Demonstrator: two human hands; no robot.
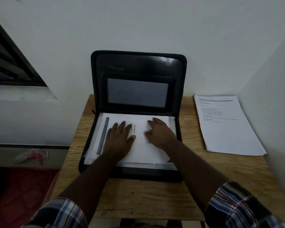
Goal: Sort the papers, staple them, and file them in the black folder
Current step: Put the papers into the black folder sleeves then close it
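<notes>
The black folder [138,63] lies open on the wooden table [138,195], its lid propped upright against the wall. A set of white papers [145,150] lies sideways in its lower half, a grey header bar along the left edge. My left hand [120,137] presses flat on the papers with fingers spread. My right hand [160,132] rests on the papers to the right, fingers slightly bent, nothing visibly held. A second stack of printed papers [229,129] lies on the table to the right of the folder.
White walls stand close behind and to the right of the table. A dark window [11,66] is at the upper left. A red surface [23,195] and a pink-white cloth [33,156] lie left of the table. No stapler is in view.
</notes>
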